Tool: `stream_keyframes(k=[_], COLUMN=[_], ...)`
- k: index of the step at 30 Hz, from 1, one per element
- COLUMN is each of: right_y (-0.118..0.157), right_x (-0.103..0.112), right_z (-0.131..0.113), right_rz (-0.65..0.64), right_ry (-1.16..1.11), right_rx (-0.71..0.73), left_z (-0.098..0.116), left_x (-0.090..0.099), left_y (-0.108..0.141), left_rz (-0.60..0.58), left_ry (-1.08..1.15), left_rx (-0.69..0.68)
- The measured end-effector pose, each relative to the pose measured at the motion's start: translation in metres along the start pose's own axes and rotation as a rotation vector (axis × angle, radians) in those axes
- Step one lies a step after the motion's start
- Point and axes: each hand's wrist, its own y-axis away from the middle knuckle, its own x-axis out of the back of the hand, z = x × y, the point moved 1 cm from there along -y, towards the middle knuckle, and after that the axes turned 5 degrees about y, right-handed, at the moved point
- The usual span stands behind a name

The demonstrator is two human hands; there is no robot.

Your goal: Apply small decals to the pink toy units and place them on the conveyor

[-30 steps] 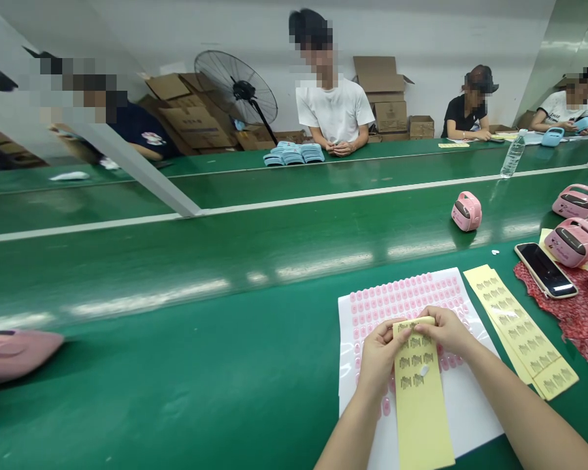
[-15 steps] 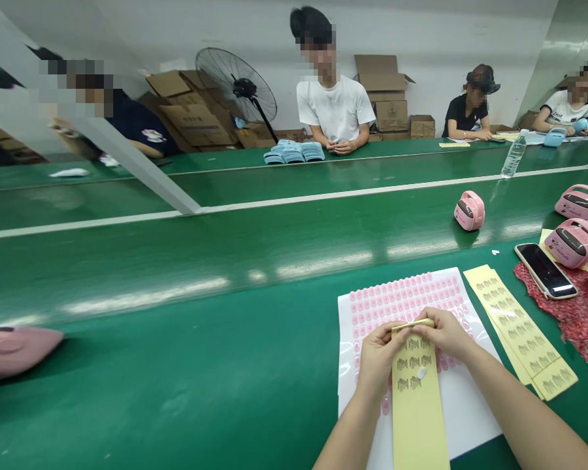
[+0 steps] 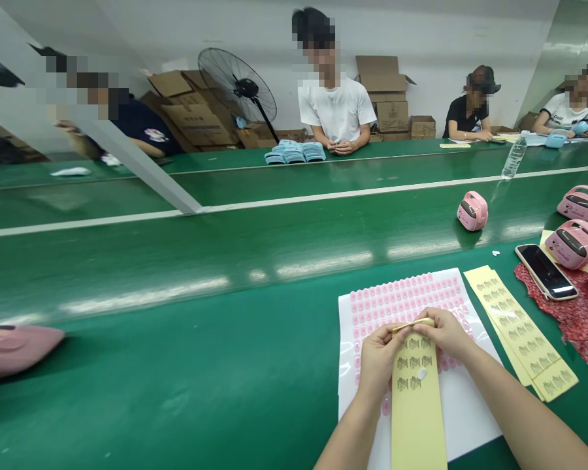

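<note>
My left hand point(image 3: 383, 349) and my right hand point(image 3: 443, 331) pinch the folded far end of a yellow label sheet point(image 3: 416, 424) between thumbs and fingers. Rows of small printed labels cover its upper part, and a small white oval piece point(image 3: 422, 374) lies on it. The lower part of the strip is bare yellow. Beneath it rests a white sheet of pink oval stickers point(image 3: 387, 303), partly hidden by my hands and the strip. More yellow label sheets point(image 3: 514, 326) lie overlapped to the right of my right hand.
A phone point(image 3: 546, 271) lies on red mesh material point(image 3: 583, 333) at the right. Pink handled devices point(image 3: 571, 243) cluster there; another pink device point(image 3: 473, 211) stands on the belt point(image 3: 284, 228). A water bottle point(image 3: 514, 155) is farther back. Several people sit across. A pink object point(image 3: 17, 352) is at left.
Both hands keep hold of the folded end with hardly any movement. The near end of the yellow strip has swung slightly left. The pink device on the belt appears slightly farther right.
</note>
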Motion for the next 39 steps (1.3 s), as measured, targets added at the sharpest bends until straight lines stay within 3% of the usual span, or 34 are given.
stream_keyframes(k=[20,28,39], right_y=[0.0008,0.0031,0.0012], right_x=[-0.0007,0.0002,0.0004], right_z=[-0.0026,-0.0043,-0.0054], right_rz=[-0.018,-0.129,-0.122], right_ry=[-0.094,-0.295,-0.305], right_rx=[0.039,0.026,-0.055], left_z=[-0.0019,-0.0032,-0.0011], left_x=[0.0004,0.0009,-0.0001], left_y=[0.0015,0.0014,0.004], left_rz=[0.021,0.072,0.077], left_ry=[-0.047,-0.06,-0.08], left_rx=[0.042,0.045,0.013])
